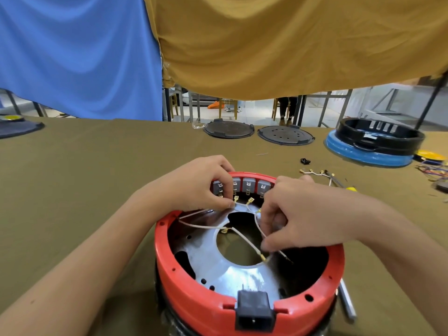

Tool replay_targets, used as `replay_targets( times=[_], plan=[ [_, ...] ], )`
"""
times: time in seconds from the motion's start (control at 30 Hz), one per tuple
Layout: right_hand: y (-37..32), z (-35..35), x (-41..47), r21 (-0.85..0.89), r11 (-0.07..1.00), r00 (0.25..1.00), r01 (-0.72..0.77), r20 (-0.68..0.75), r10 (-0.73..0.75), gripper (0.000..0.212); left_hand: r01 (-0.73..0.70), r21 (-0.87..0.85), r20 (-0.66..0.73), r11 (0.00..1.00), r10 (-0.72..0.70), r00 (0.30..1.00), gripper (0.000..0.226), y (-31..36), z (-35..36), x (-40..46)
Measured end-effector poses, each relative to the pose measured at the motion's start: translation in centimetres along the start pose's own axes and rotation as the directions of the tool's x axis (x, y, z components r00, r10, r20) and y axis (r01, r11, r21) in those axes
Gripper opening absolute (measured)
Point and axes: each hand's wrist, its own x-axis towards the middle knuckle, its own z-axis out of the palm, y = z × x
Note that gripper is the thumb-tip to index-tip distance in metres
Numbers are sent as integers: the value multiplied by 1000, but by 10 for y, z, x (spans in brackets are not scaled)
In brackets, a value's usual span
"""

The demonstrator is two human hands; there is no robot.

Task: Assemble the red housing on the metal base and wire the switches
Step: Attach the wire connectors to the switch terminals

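Four grey switches (247,186) are sitting in a row along the far inner wall of the red housing (208,301), which is already resting on the metal base (244,277) near the middle of the olive-covered table (84,178). The seating step is looking done, so the wiring step is the one in hand.

The left hand (203,187) is reaching in from the left and pinching a white wire (208,226) close to its brass terminal (235,199), just below the switch tabs at the left end of the row. The right hand (298,217) is coming over the right rim, its fingers curling round another run of the white harness and holding it down toward the base's centre hole. Both hands are closed on wire, a little apart from each other.

Another brass terminal (250,201) is standing free below the middle switches, and one more (263,257) is lying near the edge of the hole, so several connections are probably still waiting.

The next move is likely calling for lining up the pinched terminal squarely with a switch tab and pushing it on straight, while the right hand is giving slack. Which tab takes which lead is not something that can be told here.

A black power socket (254,311) is filling the housing's near wall. Spare leads (315,173) are lying on the cloth to the far right, and a blue-and-black housing (373,146) is sitting beyond them.
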Motion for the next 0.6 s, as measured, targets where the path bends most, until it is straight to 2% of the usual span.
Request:
replay_targets(
  times=[0.13,0.3,0.43,0.6],
  plan=[
    [5,-9,-3,66,998,1000,-11,7,11,21,5,15,0,1000,-5,1000,8,-1,0,0],
    [5,-12,-2,198,979,993,-40,118,16,15,1,15,1,1000,-1,1000,8,-1,0,1],
    [4,-4,2,69,995,997,-71,8,71,17,0,20,4,1000,0,1000,8,0,0,1],
    [2,3,5,14,995,985,-98,-143,99,10,3,30,0,1000,-3,1000,10,1,-1,1]
  ],
)
